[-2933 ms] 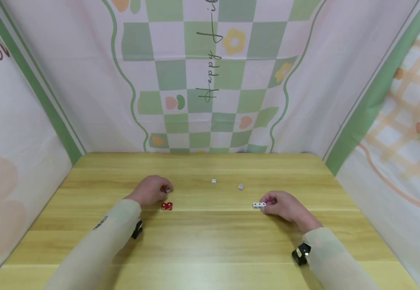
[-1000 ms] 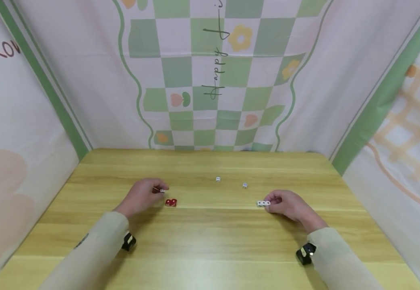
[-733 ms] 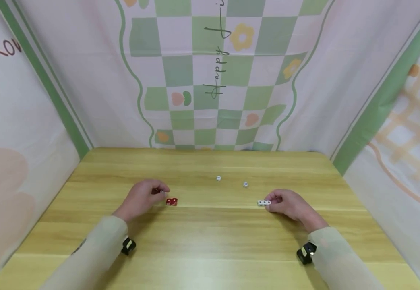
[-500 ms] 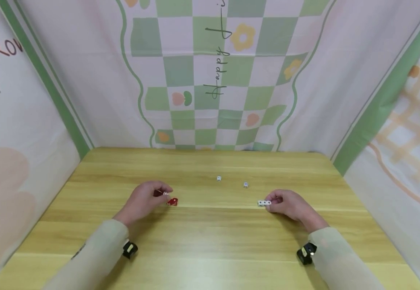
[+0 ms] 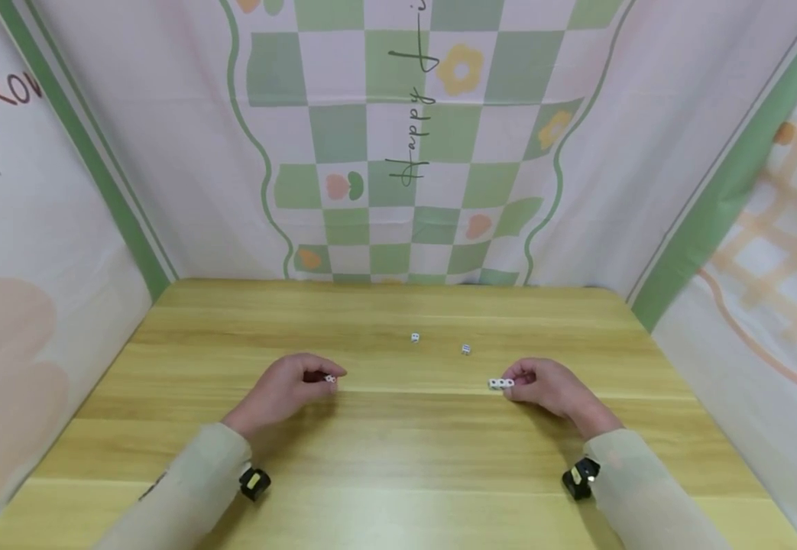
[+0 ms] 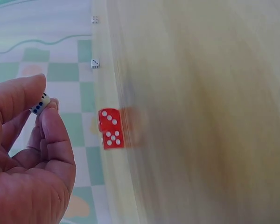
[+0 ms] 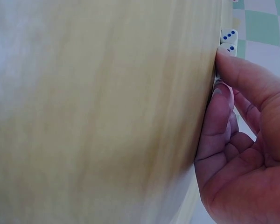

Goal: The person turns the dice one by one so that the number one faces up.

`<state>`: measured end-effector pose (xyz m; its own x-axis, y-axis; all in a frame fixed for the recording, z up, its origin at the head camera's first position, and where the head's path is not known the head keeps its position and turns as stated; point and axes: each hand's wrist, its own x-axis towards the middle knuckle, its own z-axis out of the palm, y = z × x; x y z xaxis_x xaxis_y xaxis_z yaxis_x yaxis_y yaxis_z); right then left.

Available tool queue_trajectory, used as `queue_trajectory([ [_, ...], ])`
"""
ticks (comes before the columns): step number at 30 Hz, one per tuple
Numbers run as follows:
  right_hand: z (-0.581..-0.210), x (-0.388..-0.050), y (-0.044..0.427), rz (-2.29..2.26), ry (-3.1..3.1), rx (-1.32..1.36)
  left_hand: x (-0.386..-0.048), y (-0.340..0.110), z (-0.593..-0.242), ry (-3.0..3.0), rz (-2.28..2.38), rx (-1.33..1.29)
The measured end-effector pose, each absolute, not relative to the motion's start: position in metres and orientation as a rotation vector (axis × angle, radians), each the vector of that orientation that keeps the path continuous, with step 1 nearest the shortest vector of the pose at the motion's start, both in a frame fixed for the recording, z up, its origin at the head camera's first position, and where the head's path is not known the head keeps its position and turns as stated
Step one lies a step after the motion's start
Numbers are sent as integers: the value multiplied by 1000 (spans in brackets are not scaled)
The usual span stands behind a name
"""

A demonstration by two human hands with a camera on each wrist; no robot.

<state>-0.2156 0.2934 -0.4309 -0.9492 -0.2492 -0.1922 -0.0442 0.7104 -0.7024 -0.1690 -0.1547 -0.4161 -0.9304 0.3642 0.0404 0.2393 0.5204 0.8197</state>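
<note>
My left hand (image 5: 291, 389) pinches a white die with blue pips (image 6: 39, 105) between thumb and fingers, raised off the table. Beneath and close to it, two red dice with white pips (image 6: 110, 120) sit side by side on the table in the left wrist view. In the head view the hand mostly hides the red pair. My right hand (image 5: 541, 386) holds the right end of a short row of white dice (image 5: 497, 383) on the table. In the right wrist view, the die at the fingertips is partly covered, while one beyond it (image 7: 229, 36) shows plainly.
Two loose white dice, one left (image 5: 415, 337) and one right (image 5: 465, 349), lie farther back between the hands. The wooden table (image 5: 398, 458) ends at a patterned cloth backdrop (image 5: 398, 137), with cloth walls on both sides.
My left hand has carried the white die from behind the red pair to the right and nearer, over the red dice. The right hand keeps its place on the row of white dice.
</note>
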Motion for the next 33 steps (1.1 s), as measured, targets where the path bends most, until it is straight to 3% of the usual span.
queue_trajectory([
  [33,-430,-216,294,-1067,2633,-225,-162,-148,-421,2579,1480,384],
])
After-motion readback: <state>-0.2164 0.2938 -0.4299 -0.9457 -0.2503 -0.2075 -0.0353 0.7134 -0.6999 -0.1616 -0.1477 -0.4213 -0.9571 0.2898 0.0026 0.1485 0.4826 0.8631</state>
